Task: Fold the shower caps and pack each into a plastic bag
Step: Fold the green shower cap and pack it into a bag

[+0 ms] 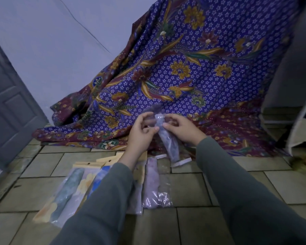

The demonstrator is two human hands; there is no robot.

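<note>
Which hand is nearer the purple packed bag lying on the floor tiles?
Left. The left hand is raised above and just left of the purple bag; the right hand is farther right.

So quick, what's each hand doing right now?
Left hand: closed, pinching the bag near its top.
Right hand: closed, pinching the same bag from the other side.

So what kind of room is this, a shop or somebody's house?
Probably a room in a home, not a shop: the hands work over a bare tiled floor, beside a panelled door and a batik cloth draped against the wall.
</note>
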